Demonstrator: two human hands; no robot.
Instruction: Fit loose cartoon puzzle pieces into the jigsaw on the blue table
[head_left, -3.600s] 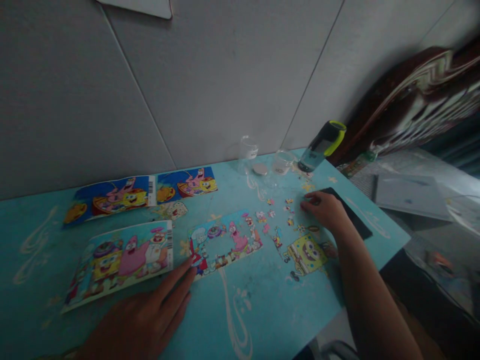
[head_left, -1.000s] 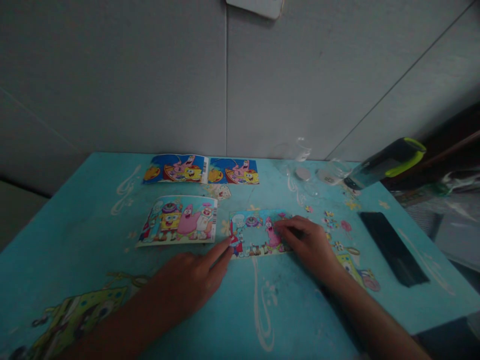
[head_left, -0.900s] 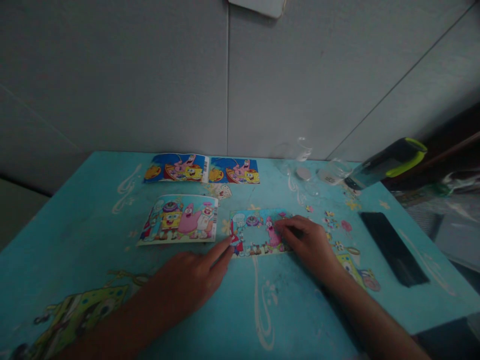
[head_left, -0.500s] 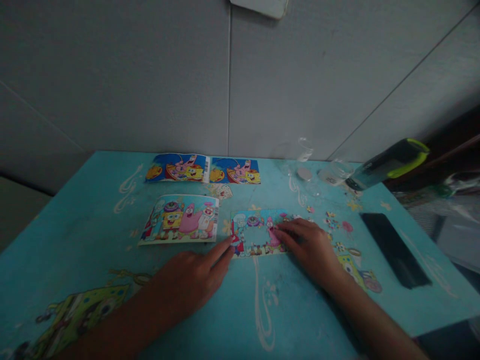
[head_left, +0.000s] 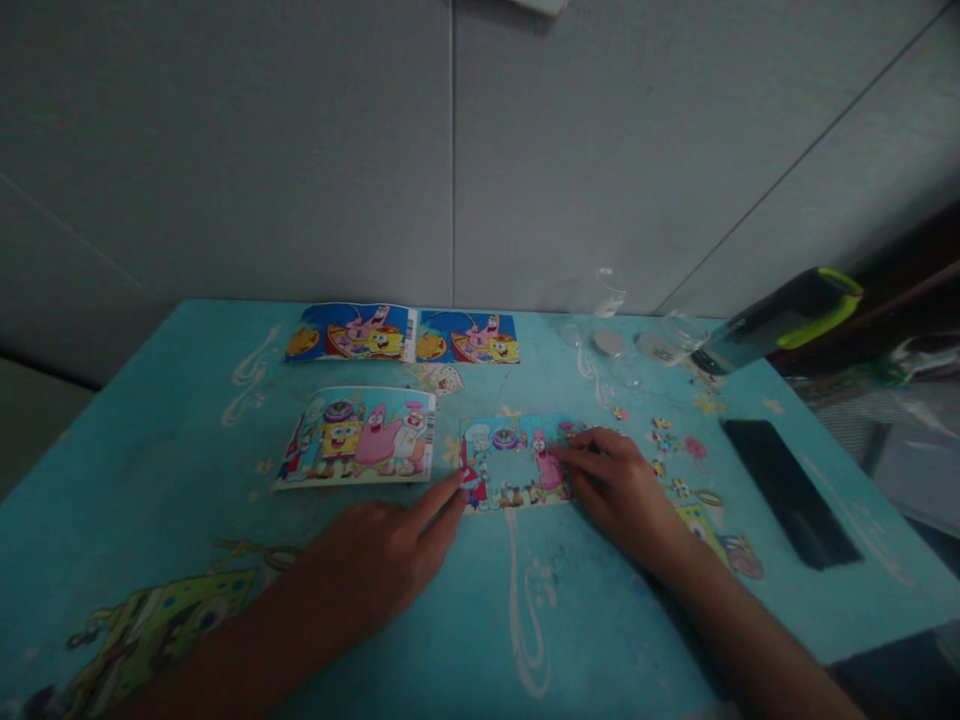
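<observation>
"Why's the left hand on the puzzle's left edge, fingers loosely apart?"

"To steady it on the desk, probably. The right hand touches its right end — can't tell if pinching. The card left of it — same picture — likely helps comparison."

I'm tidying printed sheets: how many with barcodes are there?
2: the blue sheet at the back, left of the similar blue picture, and the turquoise sheet beyond the left hand.
</observation>
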